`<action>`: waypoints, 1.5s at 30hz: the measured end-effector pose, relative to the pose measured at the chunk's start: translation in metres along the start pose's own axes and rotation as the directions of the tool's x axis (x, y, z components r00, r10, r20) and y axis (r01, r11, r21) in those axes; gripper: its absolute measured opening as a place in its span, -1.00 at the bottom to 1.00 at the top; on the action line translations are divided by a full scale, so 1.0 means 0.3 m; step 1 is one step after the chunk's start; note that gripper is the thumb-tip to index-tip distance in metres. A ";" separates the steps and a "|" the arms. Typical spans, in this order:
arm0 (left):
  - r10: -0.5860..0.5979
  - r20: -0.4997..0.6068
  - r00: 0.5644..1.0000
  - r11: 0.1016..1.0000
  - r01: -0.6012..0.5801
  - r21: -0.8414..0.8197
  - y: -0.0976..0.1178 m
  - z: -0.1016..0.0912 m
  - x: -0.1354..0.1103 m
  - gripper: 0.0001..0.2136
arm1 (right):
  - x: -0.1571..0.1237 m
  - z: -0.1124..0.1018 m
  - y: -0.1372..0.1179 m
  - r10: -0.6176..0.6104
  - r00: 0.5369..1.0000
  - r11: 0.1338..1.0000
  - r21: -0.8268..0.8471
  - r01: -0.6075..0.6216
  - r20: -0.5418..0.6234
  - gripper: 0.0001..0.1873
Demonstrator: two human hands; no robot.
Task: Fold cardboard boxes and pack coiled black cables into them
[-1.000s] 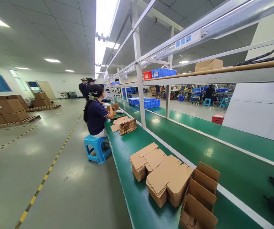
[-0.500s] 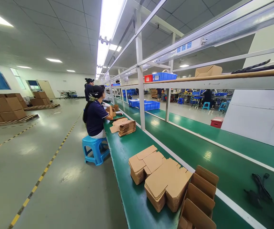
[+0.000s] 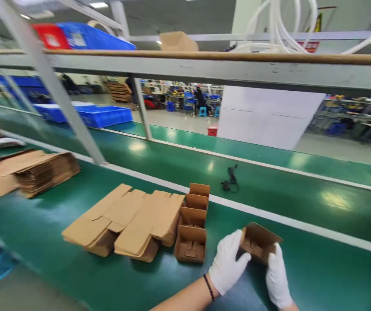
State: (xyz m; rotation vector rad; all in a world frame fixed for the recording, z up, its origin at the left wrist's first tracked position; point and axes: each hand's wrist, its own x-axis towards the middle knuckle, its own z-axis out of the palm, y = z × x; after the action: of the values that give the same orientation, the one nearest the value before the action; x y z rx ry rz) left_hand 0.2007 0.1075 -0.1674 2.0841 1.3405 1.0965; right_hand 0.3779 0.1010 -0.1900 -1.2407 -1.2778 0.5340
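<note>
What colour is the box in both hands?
The cardboard box is brown, best seen in the head view.

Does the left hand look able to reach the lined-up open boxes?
Probably yes: only green tabletop shows between the left hand and the lined-up open boxes, though that hand holds another box.

Two gloved hands, the left hand [image 3: 227,262] and the right hand [image 3: 278,276], share one held box [image 3: 259,244]; one bracelet [image 3: 209,288] circles the left wrist. Just left of the grip, four open boxes [image 3: 190,246] form one row. Beyond that row, farther left, are two stacks of flat cardboard [image 3: 149,220], and well apart at far left one more pile [image 3: 46,172]. Past the grip lies one black cable [image 3: 232,179]. Farther off to the left are two blue trays [image 3: 104,116]. Above, on the shelf left of the grip, are one red bin [image 3: 50,36], one blue bin [image 3: 96,36] and one carton [image 3: 178,42].
</note>
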 end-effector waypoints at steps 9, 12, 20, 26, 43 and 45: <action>0.153 -0.202 0.967 0.980 -0.122 0.158 0.015 -0.001 -0.017 -0.41 | 0.006 0.022 -0.076 -0.010 0.999 0.998 0.060 0.011 -0.031 -0.32; 0.178 -0.190 0.966 0.977 -0.149 0.156 0.016 -0.004 -0.009 -0.46 | 0.009 0.013 -0.076 0.002 0.999 0.997 0.075 0.002 -0.046 -0.33; 0.099 -0.046 0.994 0.995 -0.098 0.021 0.005 -0.016 0.009 -0.55 | 0.020 0.011 -0.071 0.101 0.994 0.991 0.087 -0.104 0.046 -0.41; 0.020 0.037 0.999 0.999 -0.019 -0.027 0.014 -0.029 0.023 -0.54 | 0.025 0.012 -0.080 0.157 0.987 0.984 0.087 -0.158 0.018 -0.43; 0.046 0.032 0.998 0.999 -0.047 0.021 0.004 -0.023 0.017 -0.49 | 0.027 0.006 -0.050 0.242 0.970 0.966 0.090 -0.241 0.002 -0.43; 0.059 0.018 0.998 0.998 -0.059 0.027 0.002 -0.021 0.016 -0.49 | 0.021 0.004 -0.025 0.283 0.958 0.957 0.075 -0.280 -0.045 -0.35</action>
State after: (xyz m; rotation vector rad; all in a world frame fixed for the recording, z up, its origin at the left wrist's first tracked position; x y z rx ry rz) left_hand 0.1970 0.1110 -0.1614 2.1613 1.3005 1.0870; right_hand 0.3762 0.1045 -0.1811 -1.3798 -1.0328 0.7362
